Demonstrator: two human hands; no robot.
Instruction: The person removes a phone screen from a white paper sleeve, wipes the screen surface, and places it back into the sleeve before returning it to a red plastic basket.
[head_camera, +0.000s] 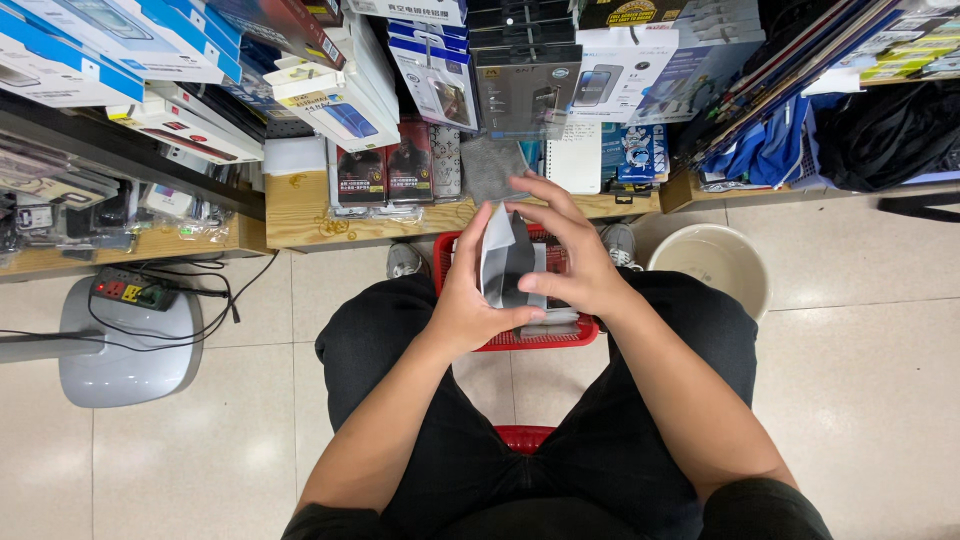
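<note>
Grey pouch (503, 262) sat upright between both your hands, held over the red basket (590, 330) w/ your knees either side of it. Your left hand (466, 300) wrapped the pouch's left edge from below, thumb pressed across near its bottom corner. Your right hand (572, 255) came in from the other side, fingers closed on the pouch's right half, index finger arched over the top (looked like a pinch at the upper edge, but can't tell exactly where the fingertip landed). So both hands were gripping the same pouch, neither one loose.

A few pale flat pieces lay in the basket just under your hands; couldn't make out what they were. The basket rested on the tiled floor btwn your shoes, touching the front of the low wooden shelf (300, 215). That shelf carried stacked boxed accessories, and a grey cloth-like sheet (492, 165) stood just behind the pouch. To your right, a white bucket (715, 262) stood near the basket but apart from it. To your left, a power strip (132, 289) w/ black cords sat on a grey round base (125, 365), well apart from your hands.
</note>
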